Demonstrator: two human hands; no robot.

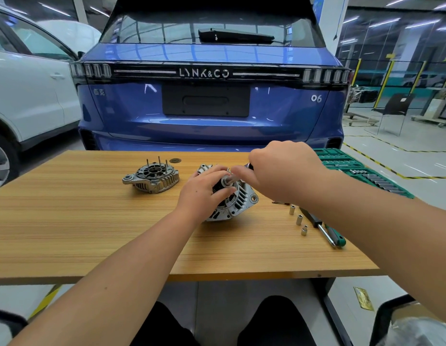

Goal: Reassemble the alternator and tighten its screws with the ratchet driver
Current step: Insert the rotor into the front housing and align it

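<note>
Wooden worktop (92, 233), seen from a head-worn camera. Alternator body (238, 202) near the centre, tilted, finned silver housing showing at its 4 o'clock side. Left hand (204, 191) curled over the body's top from 9 o'clock, fingers wrapped round the dark pulley end. Right hand (281, 168) above and at 2 o'clock of the body, fingers closed round a dark tool handle (250, 166), largely hidden; metal shaft (233, 179) running from it to the hub at the body's top. Separate end cover (152, 178) at 9 o'clock of the body, apart from it, flat on the worktop with thin studs standing upright. Three small silver sockets (298, 219) in a loose row at 3 to 4 o'clock of the body. Green-handled driver (328, 233) lying just beside the sockets, partly under the right forearm. Green socket tray (361, 171) at the worktop's 2 o'clock corner. Blue car (207, 108) behind the far edge at 12 o'clock; white car (29, 96) at 10 o'clock.
</note>
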